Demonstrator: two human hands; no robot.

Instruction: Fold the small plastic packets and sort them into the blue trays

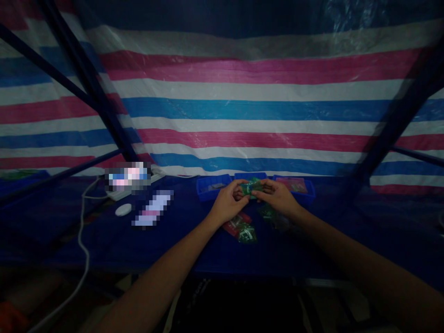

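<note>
A small green plastic packet [250,188] is held up over the middle of the blue table, in front of the blue trays. My left hand [229,202] grips its left side, thumb towards me. On the other side, my right hand [278,196] pinches it between thumb and fingers. What the packet contains is too dark to make out. Below my left hand lie a red packet [233,225] and a green packet [247,233], touching each other. Another dark green packet [268,212] lies under my right hand, partly hidden by it.
Blue trays stand along the back: a left one [204,195], a middle one [247,175] and a right one [308,194] with a reddish packet. A white round object [123,210] and a white cable [82,231] lie left. Blue metal posts [111,125] flank a striped sheet [243,111].
</note>
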